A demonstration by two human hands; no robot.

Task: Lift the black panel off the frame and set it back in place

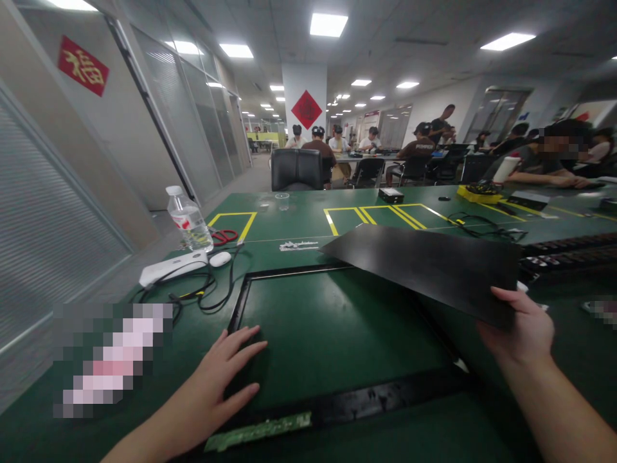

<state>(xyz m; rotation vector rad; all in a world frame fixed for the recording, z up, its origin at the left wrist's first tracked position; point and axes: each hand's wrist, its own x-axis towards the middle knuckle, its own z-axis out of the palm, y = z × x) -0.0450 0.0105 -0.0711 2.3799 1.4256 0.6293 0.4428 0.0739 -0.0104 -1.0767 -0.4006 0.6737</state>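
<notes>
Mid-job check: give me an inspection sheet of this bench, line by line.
Surface: green table with yellow marked boxes.
Job's things: black sheet lifted and tilted above black frame, which lies flat; green circuit strip at the frame's near edge.
Clutter: water bottle, red scissors, white box, white mouse, clear cup.
Grips: left hand open, flat across the frame's near-left side; right hand grips the sheet's near corner.
Cables: black cables tangled beside the white box; cable loop far right.
Surroundings: seated people, black chair, glass partitions on the left.
</notes>
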